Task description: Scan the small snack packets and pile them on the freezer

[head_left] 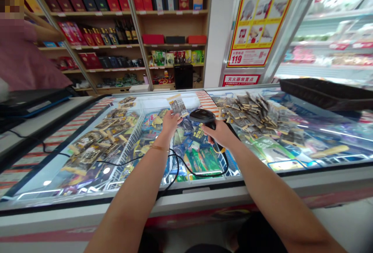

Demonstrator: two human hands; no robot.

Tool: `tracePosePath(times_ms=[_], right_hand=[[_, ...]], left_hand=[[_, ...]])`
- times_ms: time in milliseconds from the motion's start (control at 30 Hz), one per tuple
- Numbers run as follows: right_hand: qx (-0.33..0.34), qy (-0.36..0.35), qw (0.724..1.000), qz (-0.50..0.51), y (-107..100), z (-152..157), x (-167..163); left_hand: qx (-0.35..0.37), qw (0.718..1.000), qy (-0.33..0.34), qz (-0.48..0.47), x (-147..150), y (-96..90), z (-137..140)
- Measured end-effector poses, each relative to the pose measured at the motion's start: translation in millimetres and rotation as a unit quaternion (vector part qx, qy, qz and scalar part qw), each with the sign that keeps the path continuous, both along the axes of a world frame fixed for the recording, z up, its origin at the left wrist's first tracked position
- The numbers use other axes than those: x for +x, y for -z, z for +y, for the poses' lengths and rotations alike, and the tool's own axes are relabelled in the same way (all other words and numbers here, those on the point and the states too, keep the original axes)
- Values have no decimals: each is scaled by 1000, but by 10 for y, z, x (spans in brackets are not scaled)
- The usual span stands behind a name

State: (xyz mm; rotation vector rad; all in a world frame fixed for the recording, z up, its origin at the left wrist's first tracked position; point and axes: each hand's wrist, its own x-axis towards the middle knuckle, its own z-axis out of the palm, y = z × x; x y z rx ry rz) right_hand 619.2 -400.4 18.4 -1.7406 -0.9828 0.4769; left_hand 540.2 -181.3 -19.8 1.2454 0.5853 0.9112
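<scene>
My left hand (171,123) is closed on the near edge of a small snack packet (177,105), clear with tan ends and dark contents. Just right of it, my right hand (219,132) grips the handle of a black barcode scanner (203,116), whose head points left toward the packet. From the scanner's handle a black cable (201,174) loops across the freezer's glass top. Similar packets lie spread in a pile (99,136) on the left of the glass, and a denser pile (253,111) is heaped on the right.
Under the glass, the chest freezer (204,192) holds wire baskets of colourful packs. A dark brown tray (323,91) rests at the right. Behind stand shelves (171,12) of boxes and bottles. At the left, a person in a pink top (26,58) stands by a black device (35,101).
</scene>
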Motion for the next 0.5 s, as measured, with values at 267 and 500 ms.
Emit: tracePosePath(times_ms=[267, 500], right_hand=[[23, -3, 995, 95, -43, -35, 253], [67, 87, 989, 103, -397, -739, 742]], left_hand=[[-41, 991, 59, 109, 38, -95, -188], [50, 981, 95, 159, 444, -386, -390]])
